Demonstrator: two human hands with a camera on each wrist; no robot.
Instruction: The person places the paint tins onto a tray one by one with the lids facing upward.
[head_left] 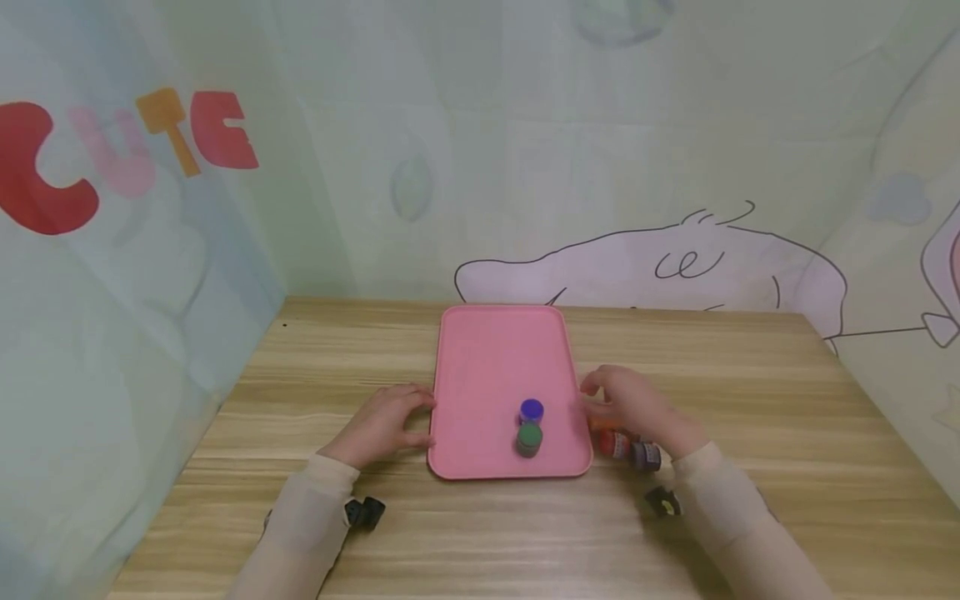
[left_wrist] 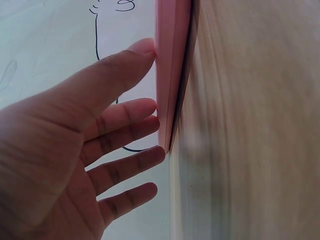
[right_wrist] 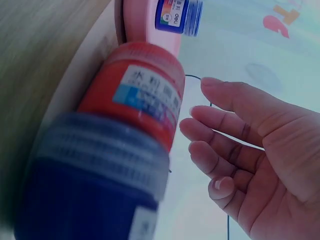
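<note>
A pink tray (head_left: 495, 358) lies on the table with two small paint jars on it, one blue-lidded (head_left: 532, 409) and one green-lidded (head_left: 528, 438). Fingertips of my left hand (head_left: 381, 423) touch the tray's left rim, and in the left wrist view that hand (left_wrist: 100, 120) has its fingers spread and nearly straight. Beside the right rim, my right hand (head_left: 633, 407) hovers with loosely bent fingers. Nothing sits between its fingers (right_wrist: 225, 117) in the right wrist view. Just below it are a red paint jar (head_left: 613, 443) and a dark one (head_left: 646, 456).
Something orange (head_left: 603, 423) shows partly under the right hand. The wooden table (head_left: 315, 358) meets a printed curtain (head_left: 375, 167) at its back edge and along the left. Black wrist cameras hang below each sleeve.
</note>
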